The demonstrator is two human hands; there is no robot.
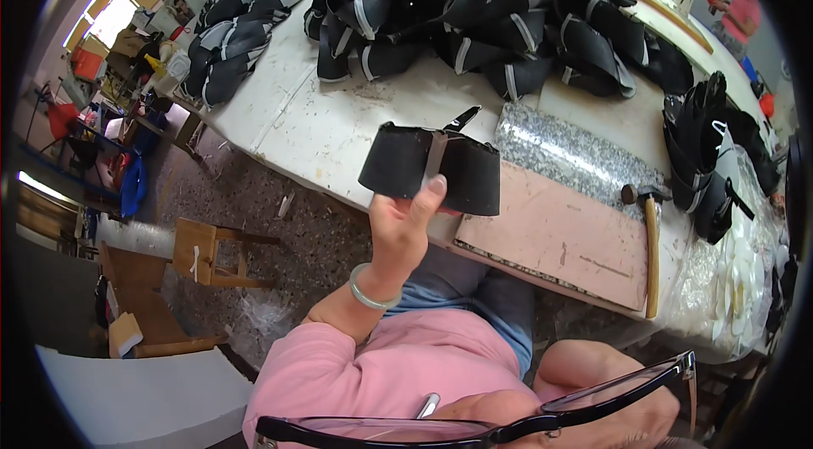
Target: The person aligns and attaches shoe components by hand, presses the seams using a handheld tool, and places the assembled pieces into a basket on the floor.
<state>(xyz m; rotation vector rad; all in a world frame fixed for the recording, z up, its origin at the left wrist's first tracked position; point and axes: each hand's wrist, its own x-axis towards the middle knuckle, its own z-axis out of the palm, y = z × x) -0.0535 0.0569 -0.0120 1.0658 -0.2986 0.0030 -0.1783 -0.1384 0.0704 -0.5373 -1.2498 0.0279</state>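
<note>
My left hand (405,225) holds up a black shoe upper (470,174), with the thumb pressed on its front. A grey strip runs down the seam beside the thumb, and a narrow black tab sticks up behind the top edge. The piece is raised just over the near edge of the table, left of a pink board. At the lower right my bent right arm (584,364) is folded up close to my body, partly behind the eyeglasses (542,419). The fingers of the right hand cannot be made out.
A white table (296,123) bears a large heap of black uppers (457,9) and another pile (233,38). Before me lie a pink board (559,233), a speckled slab (576,153) and a hammer (650,237). A wooden stool (203,250) stands left; another person (741,13) is far right.
</note>
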